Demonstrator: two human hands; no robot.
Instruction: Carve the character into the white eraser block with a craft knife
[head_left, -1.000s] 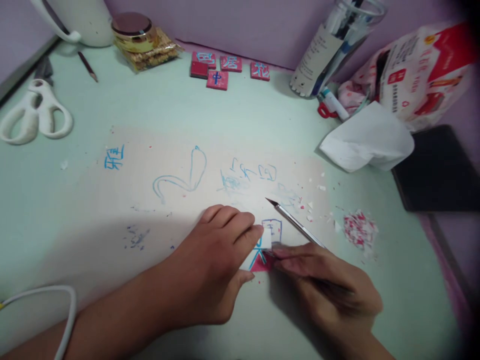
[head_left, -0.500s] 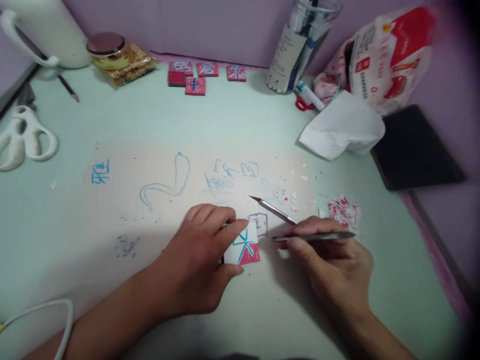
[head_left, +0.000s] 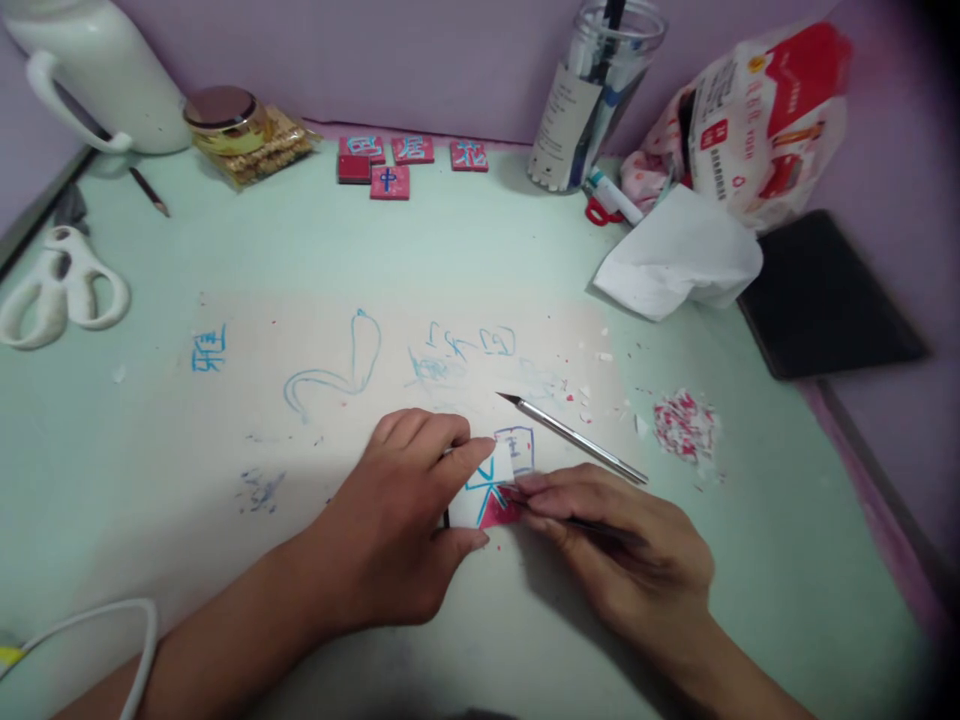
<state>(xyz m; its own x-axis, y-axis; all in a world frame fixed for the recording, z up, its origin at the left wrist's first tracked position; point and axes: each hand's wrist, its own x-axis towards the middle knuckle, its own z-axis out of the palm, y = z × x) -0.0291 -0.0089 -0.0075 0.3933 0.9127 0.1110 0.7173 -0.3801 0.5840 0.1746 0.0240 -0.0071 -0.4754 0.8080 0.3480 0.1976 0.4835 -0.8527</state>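
Note:
A small square carving block (head_left: 471,506) lies on the drawn-on mat, its top white with blue character strokes and one corner bared to red. My left hand (head_left: 409,515) is closed around its left side, thumb at the near edge and fingers at the far edge. In my right hand (head_left: 622,545) are slim dark metal tweezers (head_left: 577,522), mostly hidden by the fingers, with the tip at the block's red corner. Just beyond that hand a silver craft knife (head_left: 581,438) rests on the mat, blade toward the upper left. A purple-outlined square drawing (head_left: 523,445) shows beside the block.
Red and white shavings (head_left: 684,425) are heaped at the right. Several carved red blocks (head_left: 390,182) line the back, near a clear pen jar (head_left: 566,130). White scissors (head_left: 64,285) lie left; a crumpled tissue (head_left: 679,255) and a black flat slab (head_left: 832,295) lie right.
My right hand has moved left and slightly down, bringing the tweezers' tip onto the block's red corner and uncovering the craft knife's handle. My left hand keeps its hold.

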